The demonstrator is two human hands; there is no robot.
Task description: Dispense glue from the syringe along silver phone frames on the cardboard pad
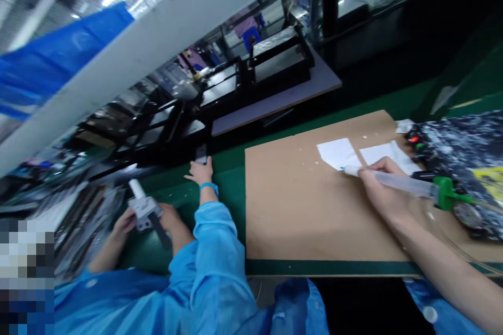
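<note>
R hand [385, 199], approx. 3 o'clock in view, has fingers closed pen-style round a clear syringe [412, 184], its white tip [351, 170] aimed at 9 o'clock over the edge of a white paper [340, 153] on the brown board [298, 214]; can't tell if tip touches. L hand [201, 173], approx. 8 o'clock, is at a small grey piece [201, 153] on its 12 o'clock side, fingers part-spread, can't tell if it's gripped. Co-worker's hands [172, 218], farther out at 8 o'clock, hold a grey device [144, 208], & a speckled box [463, 146] sits at 3 o'clock, nr syringe's green end [445, 193].
</note>
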